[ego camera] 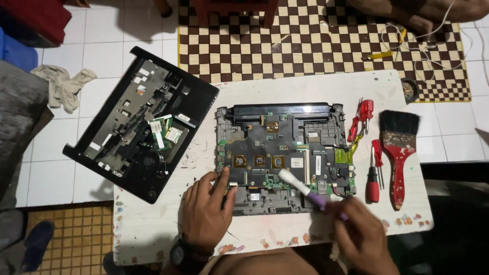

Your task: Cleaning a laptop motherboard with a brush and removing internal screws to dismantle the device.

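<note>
Two hands are at work on an opened laptop base (277, 153) that lies in the middle of a white counter (153, 229), its motherboard facing up. The left hand (206, 209) is pressed on the base's near left corner, fingers spread and flat, with nothing clasped in its grip. The right hand (359, 231) has its grip closed round the purple handle of a small white-tipped brush (300, 186), whose tip is laid on the board just right of the three square chips. For this step, light strokes seem best, with the base kept pinned so that it cannot slide. Care appears needed near the thin cables at the right edge. A black laptop cover (137, 127) overhangs the counter's left side; red screwdrivers (374, 173) and a wide paintbrush (400, 153) are set to the right.
</note>
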